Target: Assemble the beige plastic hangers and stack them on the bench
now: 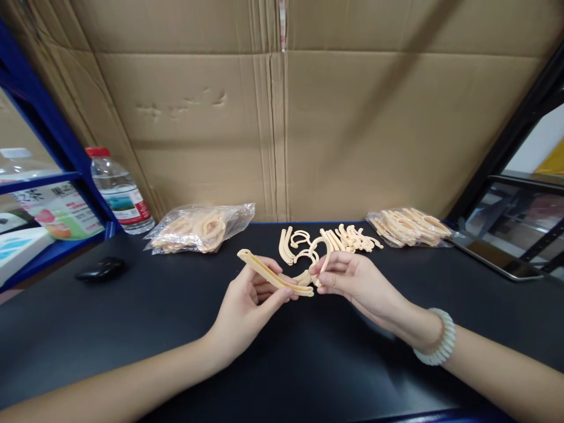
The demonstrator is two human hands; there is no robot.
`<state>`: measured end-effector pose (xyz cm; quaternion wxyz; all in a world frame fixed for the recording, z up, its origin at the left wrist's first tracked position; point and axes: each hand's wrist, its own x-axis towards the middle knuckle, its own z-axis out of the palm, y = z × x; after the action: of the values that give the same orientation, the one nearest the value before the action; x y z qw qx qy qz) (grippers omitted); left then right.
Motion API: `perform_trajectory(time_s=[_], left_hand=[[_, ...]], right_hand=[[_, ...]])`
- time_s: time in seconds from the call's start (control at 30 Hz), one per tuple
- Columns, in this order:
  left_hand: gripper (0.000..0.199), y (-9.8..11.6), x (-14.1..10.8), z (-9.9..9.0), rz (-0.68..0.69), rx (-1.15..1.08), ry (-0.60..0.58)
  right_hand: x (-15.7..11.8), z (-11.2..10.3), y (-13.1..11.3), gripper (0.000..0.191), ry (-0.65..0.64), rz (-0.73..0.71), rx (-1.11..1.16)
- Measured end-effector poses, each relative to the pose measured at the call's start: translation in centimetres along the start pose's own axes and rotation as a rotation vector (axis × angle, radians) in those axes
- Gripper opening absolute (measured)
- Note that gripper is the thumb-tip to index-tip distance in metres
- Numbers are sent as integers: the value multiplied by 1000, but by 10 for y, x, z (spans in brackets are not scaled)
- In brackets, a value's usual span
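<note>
Between its thumb and fingers, my left hand (pixel 253 299) holds a long beige plastic strip (pixel 268 274), tilted down to the right. A curved beige hook piece (pixel 326 258) is pinched in my right hand (pixel 352 282), close to the strip's lower right end. Whether the two pieces touch is hard to tell. Behind my hands lie two slim curved strips (pixel 286 247), some beige ring-shaped pieces (pixel 301 236) and a row of several small beige pieces (pixel 352 238).
Clear bags of beige parts lie at the back left (pixel 198 229) and back right (pixel 408 226). A black mouse (pixel 101 269) and a red-capped bottle (pixel 121 194) are on the left. A flat dark tablet-like object (pixel 497 258) lies at right. Cardboard (pixel 198 117) stands behind the black table (pixel 176 317).
</note>
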<state>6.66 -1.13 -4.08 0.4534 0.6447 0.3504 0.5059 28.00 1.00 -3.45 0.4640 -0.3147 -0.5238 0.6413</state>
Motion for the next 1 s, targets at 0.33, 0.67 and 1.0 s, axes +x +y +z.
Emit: perform_trajectory(time_s=[0.33, 0.67, 1.0], left_hand=[[12, 3, -6, 3, 184, 174, 35], [11, -1, -11, 3, 279, 324, 46], [5, 4, -15, 8, 188, 338, 53]], right_hand=[[-4, 3, -6, 20, -160, 168, 73], [-6, 9, -3, 27, -168, 175, 9], [-11, 21, 3, 31, -65, 4, -61]])
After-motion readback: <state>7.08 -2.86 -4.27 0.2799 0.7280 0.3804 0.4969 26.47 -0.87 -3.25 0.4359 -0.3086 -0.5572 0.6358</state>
